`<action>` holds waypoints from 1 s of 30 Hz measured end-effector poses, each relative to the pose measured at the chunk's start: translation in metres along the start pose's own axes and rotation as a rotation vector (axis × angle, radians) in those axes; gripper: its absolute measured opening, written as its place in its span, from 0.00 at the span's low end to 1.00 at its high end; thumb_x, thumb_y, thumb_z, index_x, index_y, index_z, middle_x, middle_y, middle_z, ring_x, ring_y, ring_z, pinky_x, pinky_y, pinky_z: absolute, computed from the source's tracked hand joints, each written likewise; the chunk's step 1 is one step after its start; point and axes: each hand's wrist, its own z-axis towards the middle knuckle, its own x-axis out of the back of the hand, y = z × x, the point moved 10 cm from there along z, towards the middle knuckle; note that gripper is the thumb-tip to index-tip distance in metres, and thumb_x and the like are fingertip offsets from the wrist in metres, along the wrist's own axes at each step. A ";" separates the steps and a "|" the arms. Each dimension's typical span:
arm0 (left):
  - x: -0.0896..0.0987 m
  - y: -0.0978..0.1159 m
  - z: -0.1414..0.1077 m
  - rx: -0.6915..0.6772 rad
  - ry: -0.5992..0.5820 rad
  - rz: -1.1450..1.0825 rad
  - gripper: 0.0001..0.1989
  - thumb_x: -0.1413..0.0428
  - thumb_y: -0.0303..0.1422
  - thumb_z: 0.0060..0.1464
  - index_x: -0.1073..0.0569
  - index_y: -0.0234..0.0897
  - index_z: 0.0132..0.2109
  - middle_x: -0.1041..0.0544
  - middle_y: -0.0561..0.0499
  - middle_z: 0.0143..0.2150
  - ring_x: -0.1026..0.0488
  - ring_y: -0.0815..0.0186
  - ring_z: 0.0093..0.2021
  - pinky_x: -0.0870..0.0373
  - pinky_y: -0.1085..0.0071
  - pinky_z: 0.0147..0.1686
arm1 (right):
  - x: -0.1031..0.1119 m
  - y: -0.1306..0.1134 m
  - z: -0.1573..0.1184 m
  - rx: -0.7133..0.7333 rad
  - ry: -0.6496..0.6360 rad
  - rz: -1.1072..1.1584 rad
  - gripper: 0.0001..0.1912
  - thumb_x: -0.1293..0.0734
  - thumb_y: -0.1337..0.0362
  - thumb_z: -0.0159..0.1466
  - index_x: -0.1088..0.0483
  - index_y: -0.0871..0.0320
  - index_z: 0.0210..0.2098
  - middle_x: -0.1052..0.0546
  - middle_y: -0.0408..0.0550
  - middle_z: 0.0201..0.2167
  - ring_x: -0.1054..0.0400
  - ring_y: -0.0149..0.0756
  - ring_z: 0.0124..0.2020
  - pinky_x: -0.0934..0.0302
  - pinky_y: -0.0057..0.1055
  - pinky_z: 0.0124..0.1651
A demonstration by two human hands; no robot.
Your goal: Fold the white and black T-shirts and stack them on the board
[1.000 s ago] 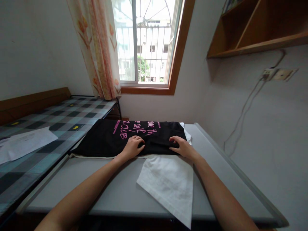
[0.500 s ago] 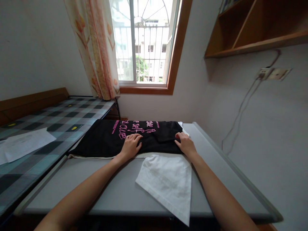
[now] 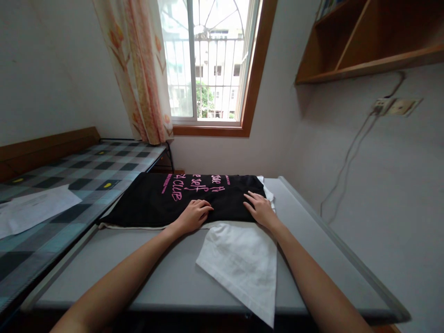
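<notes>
1. Resting on the black cloth garment with pink lettering (image 3: 229,203), the left hand (image 3: 194,214) has its fingers bent together near the front edge; I cannot tell if it pinches the fabric.
2. The right hand (image 3: 260,209) touches the same garment near its right end, with fingers spread and released, grasping nothing.
3. The black garment lies flat across the far part of the light grey rectangular table (image 3: 114,263), its lettering being sideways.
4. A white fabric piece with a wide, straight hem (image 3: 243,259) comes out at its front, between the two forearms, and its corner hangs over the near table edge.
5. On the left, white paper sheets (image 3: 41,208) lie on the checkered blue-grey mattress (image 3: 128,167), beside the table.
</notes>
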 end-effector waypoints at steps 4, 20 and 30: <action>0.001 -0.001 0.000 0.015 0.004 0.025 0.14 0.52 0.29 0.61 0.25 0.42 0.49 0.26 0.47 0.50 0.31 0.59 0.50 0.39 0.60 0.52 | 0.013 0.026 0.001 -0.113 -0.010 -0.055 0.13 0.39 0.58 0.65 0.24 0.55 0.40 0.23 0.52 0.46 0.31 0.45 0.47 0.41 0.40 0.49; -0.002 -0.001 0.001 0.025 -0.037 -0.188 0.12 0.49 0.37 0.61 0.21 0.41 0.43 0.22 0.47 0.38 0.28 0.63 0.39 0.36 0.65 0.45 | 0.003 0.067 -0.001 -0.228 -0.090 0.135 0.14 0.34 0.53 0.58 0.28 0.55 0.23 0.22 0.47 0.24 0.30 0.37 0.26 0.43 0.31 0.30; 0.033 -0.068 -0.005 0.287 0.100 0.024 0.17 0.53 0.28 0.59 0.23 0.42 0.48 0.23 0.47 0.48 0.27 0.59 0.48 0.36 0.60 0.53 | 0.009 0.056 0.004 -0.072 0.104 0.234 0.18 0.41 0.60 0.65 0.25 0.55 0.47 0.25 0.52 0.52 0.34 0.44 0.57 0.42 0.45 0.60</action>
